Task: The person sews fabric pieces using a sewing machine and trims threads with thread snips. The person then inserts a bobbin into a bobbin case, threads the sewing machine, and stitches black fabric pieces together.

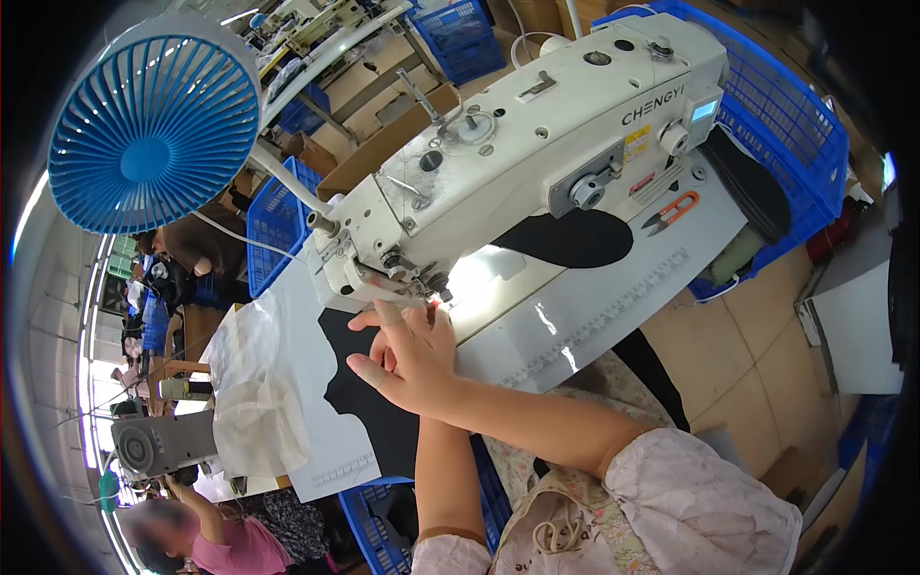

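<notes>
My right hand (412, 359) is just below the needle area of a white sewing machine (517, 125), its forearm crossing over my left one. Its thumb and fingers are apart, with nothing visible between them. My left hand (442, 324) is mostly hidden behind it, near the lit needle area; what its fingers hold cannot be seen. Black fabric (369, 383) lies on the worktable left of and below my hands. Another black piece (565, 238) lies partly under the machine arm.
Orange-handled snips (676, 211) lie on the worktable (613, 292) at right. A blue fan (149, 158) stands upper left. Pale cloth (254, 422) hangs at the left edge. Blue crates (791, 125) border the machine. A person in pink (235, 546) sits lower left.
</notes>
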### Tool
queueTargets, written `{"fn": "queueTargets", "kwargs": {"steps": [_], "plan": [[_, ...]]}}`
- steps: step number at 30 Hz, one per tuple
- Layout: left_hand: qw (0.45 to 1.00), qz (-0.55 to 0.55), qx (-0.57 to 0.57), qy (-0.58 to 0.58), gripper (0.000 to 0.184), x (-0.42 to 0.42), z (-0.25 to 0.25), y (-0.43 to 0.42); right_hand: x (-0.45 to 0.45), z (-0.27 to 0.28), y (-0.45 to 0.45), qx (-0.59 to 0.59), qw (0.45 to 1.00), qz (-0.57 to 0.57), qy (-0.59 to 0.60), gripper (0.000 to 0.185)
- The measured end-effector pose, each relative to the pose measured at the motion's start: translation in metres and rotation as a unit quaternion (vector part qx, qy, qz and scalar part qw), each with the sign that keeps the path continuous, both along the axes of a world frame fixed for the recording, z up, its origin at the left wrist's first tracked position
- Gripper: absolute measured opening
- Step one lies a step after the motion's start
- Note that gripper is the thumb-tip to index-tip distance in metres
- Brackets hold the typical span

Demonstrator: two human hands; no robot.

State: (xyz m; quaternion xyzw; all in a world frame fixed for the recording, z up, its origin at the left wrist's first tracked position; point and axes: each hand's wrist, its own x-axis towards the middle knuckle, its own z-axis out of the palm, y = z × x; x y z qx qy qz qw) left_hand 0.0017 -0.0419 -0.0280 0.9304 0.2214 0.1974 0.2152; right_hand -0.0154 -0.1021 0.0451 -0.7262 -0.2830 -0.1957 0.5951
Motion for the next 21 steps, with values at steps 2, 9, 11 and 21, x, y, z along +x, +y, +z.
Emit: {"fn": "queueTargets", "kwargs": {"steps": [2,9,11,21], "plan": [[1.0,0.008,-0.017,-0.006,0.019,0.002,-0.003,0.001,0.001,-0.001,0.006,0.19,0.971,0.127,0.071,0.073],[0.998,-0.029,0.049,-0.016,0.015,0.002,-0.005,0.002,-0.004,0.002,0.008,0.434,0.845,0.232,0.211,0.046],[0.997,-0.055,0.05,-0.03,0.014,0.001,-0.008,0.003,0.005,-0.009,-0.002,0.182,0.978,0.064,0.082,0.028],[0.976,-0.188,0.058,-0.098,0.011,0.003,-0.024,0.019,0.018,-0.007,-0.036,0.09,0.992,0.022,-0.081,0.006]]}}
